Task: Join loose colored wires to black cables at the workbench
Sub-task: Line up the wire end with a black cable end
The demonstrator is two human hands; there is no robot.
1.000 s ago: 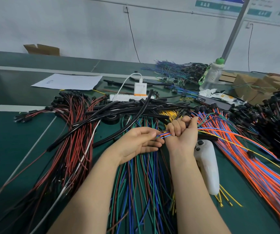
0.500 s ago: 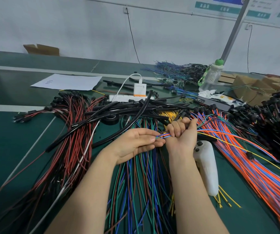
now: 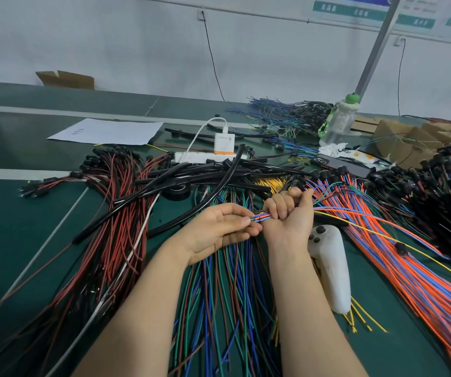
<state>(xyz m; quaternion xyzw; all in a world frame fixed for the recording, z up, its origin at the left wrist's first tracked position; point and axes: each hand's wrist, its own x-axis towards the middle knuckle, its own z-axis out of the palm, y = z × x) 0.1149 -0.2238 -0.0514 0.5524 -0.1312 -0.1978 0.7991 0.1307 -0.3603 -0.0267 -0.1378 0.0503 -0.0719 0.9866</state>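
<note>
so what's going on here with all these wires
A person is working at a cluttered green workbench. Their right hand grips a small bundle of colored wires in a fist, and the left hand pinches the bundle's free ends beside it. Black cables lie in a heap just beyond the hands, untouched, and a white handheld device rests by the right wrist.

Green bench top (image 3: pixel 15 240). Left: red and black wires (image 3: pixel 115 213). Upper centre: glossy black cables (image 3: pixel 191 178). Lower centre: green, blue and brown wires (image 3: pixel 219 308). Centre: small bundle (image 3: pixel 259 218), blue, orange and green. Right: orange and blue wires (image 3: pixel 415 273), one yellow wire (image 3: pixel 368 232). White controller (image 3: pixel 333 273); white charger (image 3: pixel 225 142) with orange band.
</note>
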